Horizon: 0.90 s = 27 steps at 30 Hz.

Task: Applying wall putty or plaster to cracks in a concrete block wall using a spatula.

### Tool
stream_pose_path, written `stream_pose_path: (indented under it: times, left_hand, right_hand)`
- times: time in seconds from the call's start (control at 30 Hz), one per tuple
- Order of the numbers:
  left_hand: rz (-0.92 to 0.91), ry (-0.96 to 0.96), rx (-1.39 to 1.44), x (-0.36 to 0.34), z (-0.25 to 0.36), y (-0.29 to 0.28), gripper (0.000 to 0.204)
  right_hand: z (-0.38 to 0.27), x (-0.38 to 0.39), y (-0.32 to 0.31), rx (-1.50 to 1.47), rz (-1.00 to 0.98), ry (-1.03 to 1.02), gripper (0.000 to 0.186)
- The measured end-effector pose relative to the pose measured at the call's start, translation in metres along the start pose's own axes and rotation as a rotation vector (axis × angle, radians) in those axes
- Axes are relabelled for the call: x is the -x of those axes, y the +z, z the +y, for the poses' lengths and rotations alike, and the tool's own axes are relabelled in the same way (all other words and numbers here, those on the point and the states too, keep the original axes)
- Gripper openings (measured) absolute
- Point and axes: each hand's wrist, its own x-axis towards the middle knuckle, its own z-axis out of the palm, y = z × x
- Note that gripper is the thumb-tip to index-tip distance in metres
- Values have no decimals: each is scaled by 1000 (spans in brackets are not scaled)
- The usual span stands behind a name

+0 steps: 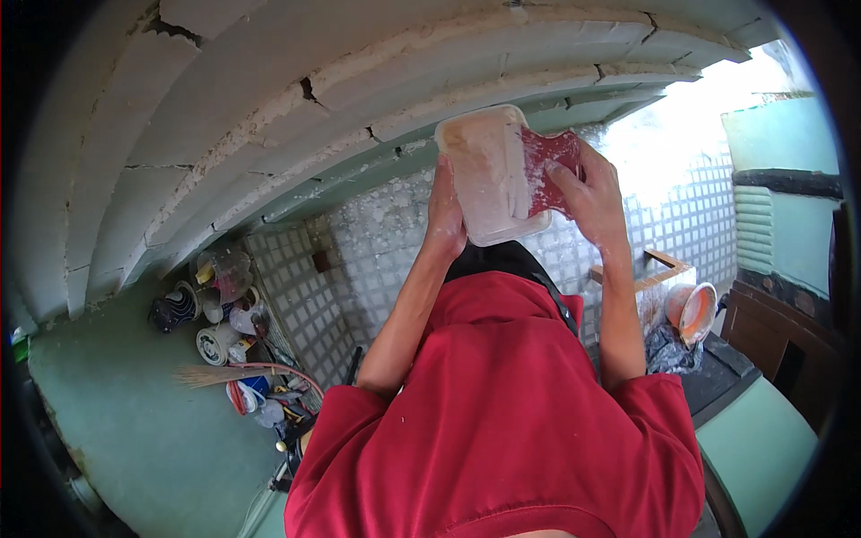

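Tub [477, 193] and red scraper [538, 154] in hands [596, 195], checkered floor [381, 235], cracked panels [242, 134]

No legible text — no readable labels, numbers, signs

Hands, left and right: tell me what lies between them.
In the head view, the pale tub and the white-smeared red tool lie between the left hand and the right hand.
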Motion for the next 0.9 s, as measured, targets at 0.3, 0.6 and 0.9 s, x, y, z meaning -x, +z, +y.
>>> stream_pose_path:
  times: [0.3,0.6,0.9]
  left_hand:
    - [-62,15,-37,3,-24,9,53]
    - [-86,19,-139,-20,-55,42,48]
    - [-43,0,-115,-58,-96,136,60]
  right_hand:
    - [18,6,-2,-30,-40,29,29]
    - [63,-5,-32,-115,-134,5,31]
    - [108,-39,-130,-475,-183,67,25]
